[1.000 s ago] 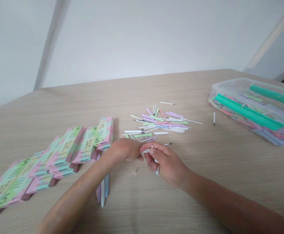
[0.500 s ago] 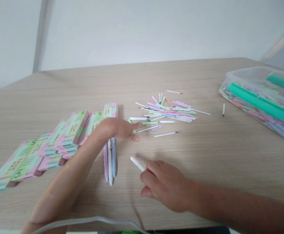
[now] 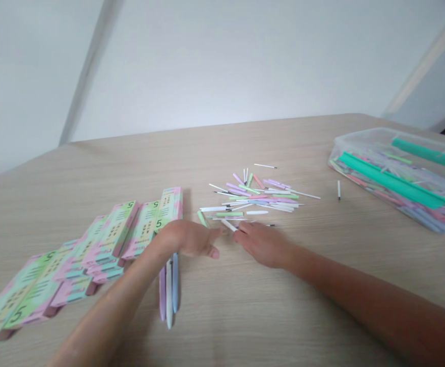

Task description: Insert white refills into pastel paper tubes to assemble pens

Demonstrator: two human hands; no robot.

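Note:
My right hand is closed around a white pen tube, whose end sticks out past the fingers toward the left. Just left of it, my left hand hovers over the table with thumb and forefinger apart and nothing visible between them; its other fingers are hidden. Beyond both hands spreads a loose pile of pen parts, with thin white refills and pastel tubes. Three pens, a purple one, a white one and a blue one, lie side by side below my left wrist.
Several pastel boxes marked 5 are stacked and fanned on the left. At the right stands a clear plastic bin with green strips, full of colourful pen parts. A single short refill piece lies near the bin. A wall rises behind the table.
My right hand has moved forward with the white tube, up to the near edge of the pile. My left hand stays close to the pile's left side. The view has tilted upward.

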